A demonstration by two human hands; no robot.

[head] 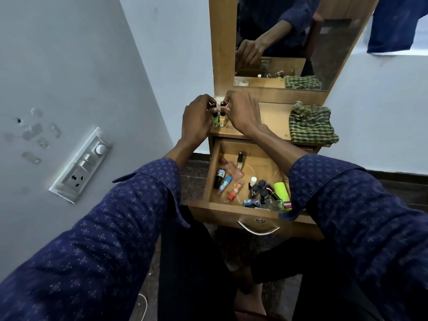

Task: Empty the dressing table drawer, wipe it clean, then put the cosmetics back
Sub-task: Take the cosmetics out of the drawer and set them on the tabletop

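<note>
A small green glass nail-polish bottle with a black cap (215,118) is pinched at its cap by the curled fingers of the left hand (196,119), and a small yellow glass nail-polish bottle with a black cap (222,119) is pinched likewise by the right hand (243,112). Both bottles are held upright, touching each other, at the left end of the wooden dressing table top (275,121), just above the open wooden drawer (214,172). It cannot be told whether their bases rest on the top.

Behind the drawer, toward the right end of the top, a crumpled green-and-cream checked cloth (311,123) is laid. Inside the drawer, cosmetics are scattered: a dark bottle with a blue label (219,178) and a slim blue tube (225,184) near the left wall, an orange tube (234,192) beside them, a black-capped clear bottle (240,160) toward the back, and a cluster of dark-capped bottles (260,188) with a lime-green cylinder (281,191) at the front right. A curved metal handle (258,229) is fixed to the drawer front. Above the drawer, a wood-framed mirror (289,42) is mounted.
</note>
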